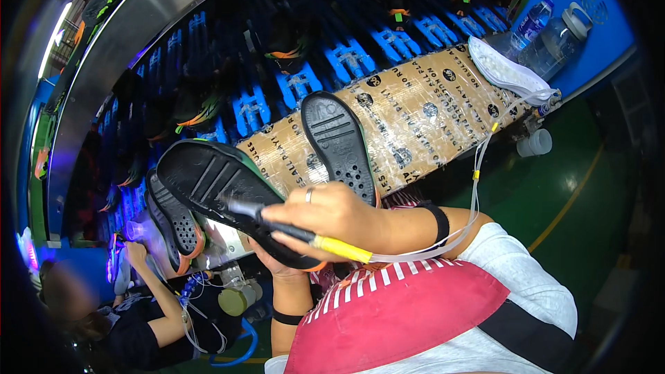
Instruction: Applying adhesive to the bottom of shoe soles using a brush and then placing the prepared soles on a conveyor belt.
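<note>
Head view: my right hand (332,216) grips a yellow-handled applicator pen (305,234), tip on the black sole (222,187) at 9 o'clock of centre. Left hand (273,260) cups that sole from beneath. Second sole (339,144) lies on the taped worktop (415,114) at 12, apparently waiting; I judge the work mid-way

A long work ledge (409,107) wrapped in brown printed cardboard under clear tape runs beside a conveyor of blue shoe holders (346,59). A black shoe sole (339,142) lies tread up across its middle. At its far end rests a white insole (509,69), with two clear water bottles (547,31) just beyond that end.
</note>
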Available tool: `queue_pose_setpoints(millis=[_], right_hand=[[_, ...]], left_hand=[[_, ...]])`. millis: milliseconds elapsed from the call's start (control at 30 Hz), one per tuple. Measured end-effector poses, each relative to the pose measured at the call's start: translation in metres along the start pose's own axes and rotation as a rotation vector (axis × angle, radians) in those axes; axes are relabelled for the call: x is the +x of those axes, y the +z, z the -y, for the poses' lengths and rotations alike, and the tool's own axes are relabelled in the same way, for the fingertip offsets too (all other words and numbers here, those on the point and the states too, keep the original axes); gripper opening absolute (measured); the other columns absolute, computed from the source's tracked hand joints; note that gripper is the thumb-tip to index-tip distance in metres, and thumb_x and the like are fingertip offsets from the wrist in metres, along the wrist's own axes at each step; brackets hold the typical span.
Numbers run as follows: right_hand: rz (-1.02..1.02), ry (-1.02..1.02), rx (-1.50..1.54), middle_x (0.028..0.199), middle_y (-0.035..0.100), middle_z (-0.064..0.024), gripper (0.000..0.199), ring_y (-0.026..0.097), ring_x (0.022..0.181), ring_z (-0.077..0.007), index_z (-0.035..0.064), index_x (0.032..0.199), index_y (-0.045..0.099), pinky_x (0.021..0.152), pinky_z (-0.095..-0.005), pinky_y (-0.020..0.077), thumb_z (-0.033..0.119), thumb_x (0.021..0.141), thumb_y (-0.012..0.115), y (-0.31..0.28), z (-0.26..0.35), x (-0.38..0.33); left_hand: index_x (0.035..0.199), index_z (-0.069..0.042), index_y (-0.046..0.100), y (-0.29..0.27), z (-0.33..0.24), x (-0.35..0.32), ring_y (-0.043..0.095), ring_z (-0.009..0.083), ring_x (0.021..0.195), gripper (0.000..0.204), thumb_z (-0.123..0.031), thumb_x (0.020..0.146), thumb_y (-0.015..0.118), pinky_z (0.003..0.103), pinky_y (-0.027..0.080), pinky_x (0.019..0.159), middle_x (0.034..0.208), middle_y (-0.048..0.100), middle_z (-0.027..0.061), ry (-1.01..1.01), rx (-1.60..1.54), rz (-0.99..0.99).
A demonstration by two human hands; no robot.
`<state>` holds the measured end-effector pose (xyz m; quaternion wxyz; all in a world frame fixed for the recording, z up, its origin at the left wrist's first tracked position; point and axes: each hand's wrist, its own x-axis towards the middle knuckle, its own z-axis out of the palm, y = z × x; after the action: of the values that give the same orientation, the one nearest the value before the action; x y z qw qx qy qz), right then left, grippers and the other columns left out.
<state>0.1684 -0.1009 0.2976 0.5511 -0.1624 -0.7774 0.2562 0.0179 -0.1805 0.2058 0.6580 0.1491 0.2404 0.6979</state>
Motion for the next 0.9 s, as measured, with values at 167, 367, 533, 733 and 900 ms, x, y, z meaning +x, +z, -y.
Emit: queue_pose_setpoints(millis=[167, 367, 533, 733, 900], right_hand=[[0.21, -0.034, 0.052, 0.066, 0.056, -0.0082, 0.024, 0.059, 0.061, -0.0222, 0.001, 0.09, 0.061, 0.053, -0.0305, 0.0474, 0.01, 0.068, 0.066, 0.011, 0.0, -0.007], [0.091, 0.067, 0.151, 0.065, 0.056, -0.0074, 0.025, 0.058, 0.057, -0.0216, 0.0054, 0.089, 0.063, 0.051, -0.0293, 0.0471, 0.011, 0.066, 0.069, 0.008, 0.0, -0.011], [0.264, 0.088, 0.288, 0.069, 0.054, -0.0085, 0.032, 0.057, 0.059, -0.0243, 0.0059, 0.099, 0.061, 0.054, -0.0307, 0.0469, 0.009, 0.068, 0.068, 0.017, 0.001, -0.029], [0.41, 0.369, 0.602, 0.077, 0.061, -0.0114, 0.025, 0.059, 0.066, -0.0231, 0.0042, 0.097, 0.064, 0.057, -0.0294, 0.0451, 0.013, 0.074, 0.068, 0.0, -0.002, -0.017], [0.51, 0.197, 0.503, 0.077, 0.06, -0.0119, 0.027, 0.06, 0.067, -0.0266, 0.004, 0.097, 0.063, 0.058, -0.0318, 0.046, 0.015, 0.073, 0.068, 0.006, -0.006, -0.026]], left_hand=[[0.122, -0.011, 0.046, -0.002, 0.011, -0.004, 0.047, 0.0294, 0.112, 0.065, -0.059, 0.078, 0.049, 0.043, 0.038, 0.096, 0.121, 0.048, 0.0161, -0.042, 0.091, 0.038], [0.128, -0.01, 0.039, 0.012, -0.009, 0.01, 0.045, 0.0349, 0.111, 0.074, -0.059, 0.076, 0.053, 0.045, 0.037, 0.097, 0.123, 0.045, 0.0186, 0.025, -0.182, 0.126], [0.129, -0.005, 0.036, 0.009, -0.015, 0.016, 0.042, 0.0326, 0.115, 0.075, -0.055, 0.076, 0.056, 0.043, 0.038, 0.096, 0.125, 0.042, 0.018, 0.058, -0.221, 0.099], [0.128, -0.009, 0.038, -0.002, -0.033, 0.019, 0.044, 0.0294, 0.112, 0.068, -0.051, 0.078, 0.056, 0.041, 0.039, 0.096, 0.122, 0.045, 0.016, 0.131, -0.143, 0.117], [0.128, -0.008, 0.037, 0.0, -0.042, 0.019, 0.047, 0.0331, 0.108, 0.077, -0.058, 0.074, 0.058, 0.043, 0.044, 0.089, 0.116, 0.048, 0.0194, 0.202, 0.05, 0.158]])
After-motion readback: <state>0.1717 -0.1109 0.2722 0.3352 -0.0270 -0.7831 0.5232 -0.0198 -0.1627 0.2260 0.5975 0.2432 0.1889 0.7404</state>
